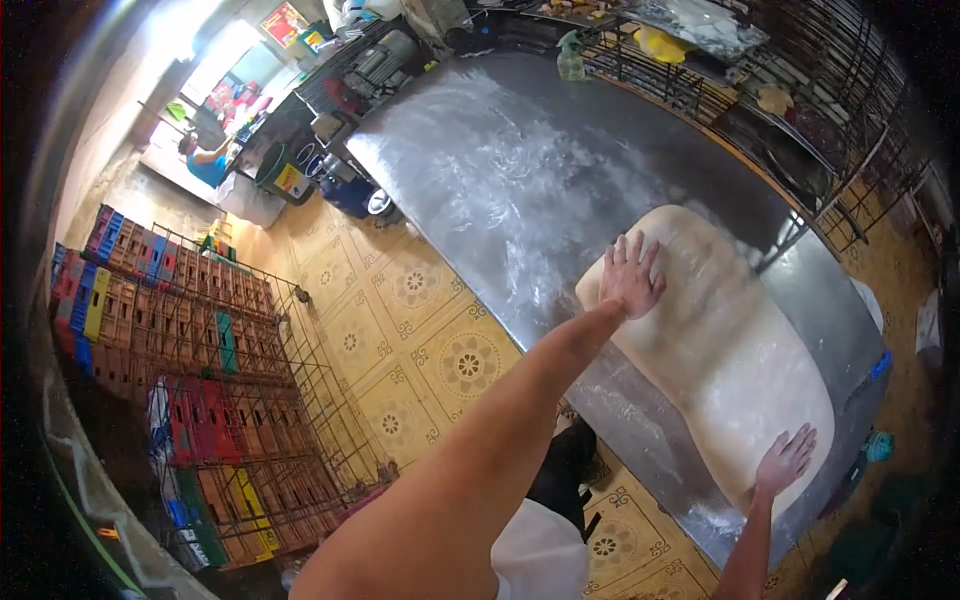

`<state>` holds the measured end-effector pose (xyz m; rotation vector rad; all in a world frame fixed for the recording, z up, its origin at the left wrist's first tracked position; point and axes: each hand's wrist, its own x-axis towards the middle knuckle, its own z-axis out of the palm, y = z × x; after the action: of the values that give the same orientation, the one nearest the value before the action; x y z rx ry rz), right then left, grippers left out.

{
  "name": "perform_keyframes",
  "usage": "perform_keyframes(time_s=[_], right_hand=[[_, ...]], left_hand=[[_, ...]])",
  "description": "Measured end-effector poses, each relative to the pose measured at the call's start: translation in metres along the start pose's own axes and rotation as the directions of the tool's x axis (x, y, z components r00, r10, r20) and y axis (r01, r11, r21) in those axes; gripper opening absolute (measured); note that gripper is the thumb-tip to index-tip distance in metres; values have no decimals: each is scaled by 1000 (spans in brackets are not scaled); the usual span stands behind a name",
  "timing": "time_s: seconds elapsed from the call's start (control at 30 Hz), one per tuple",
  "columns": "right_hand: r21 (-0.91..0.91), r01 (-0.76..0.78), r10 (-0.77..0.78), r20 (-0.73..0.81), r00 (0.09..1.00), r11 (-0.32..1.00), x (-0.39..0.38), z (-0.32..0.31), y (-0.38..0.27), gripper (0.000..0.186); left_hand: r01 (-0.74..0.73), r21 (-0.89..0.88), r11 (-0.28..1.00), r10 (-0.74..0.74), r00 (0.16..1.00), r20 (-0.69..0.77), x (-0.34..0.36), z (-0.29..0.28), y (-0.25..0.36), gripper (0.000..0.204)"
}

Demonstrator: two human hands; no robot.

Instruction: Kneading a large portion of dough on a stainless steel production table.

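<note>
A long, pale sheet of dough point(715, 340) lies on a floured steel table point(500, 170). My left hand point(632, 275) rests flat on the dough's far left end, fingers spread. At the dough's near end my right hand point(786, 460) presses flat too, fingers apart. Neither hand holds anything.
Wire racks with stacked coloured crates point(190, 370) stand at the left on a patterned tile floor point(430, 340). A metal shelf rack point(790, 80) with trays runs behind the table. A spray bottle point(571, 57) stands at the table's far end. A person in blue point(205, 160) is far back left.
</note>
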<state>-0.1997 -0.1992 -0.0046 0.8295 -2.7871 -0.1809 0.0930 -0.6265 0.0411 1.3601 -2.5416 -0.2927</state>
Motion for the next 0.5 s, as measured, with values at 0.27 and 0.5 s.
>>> perform_keyframes(time_s=[0.27, 0.5], right_hand=[[97, 8, 6, -137, 990, 995, -19, -4, 2, 59], [535, 256, 35, -474, 880, 805, -6, 35, -3, 62]], left_hand=[[-30, 80, 996, 36, 997, -71, 2, 18, 5, 76], [-149, 45, 988, 150, 989, -16, 18, 40, -29, 64]])
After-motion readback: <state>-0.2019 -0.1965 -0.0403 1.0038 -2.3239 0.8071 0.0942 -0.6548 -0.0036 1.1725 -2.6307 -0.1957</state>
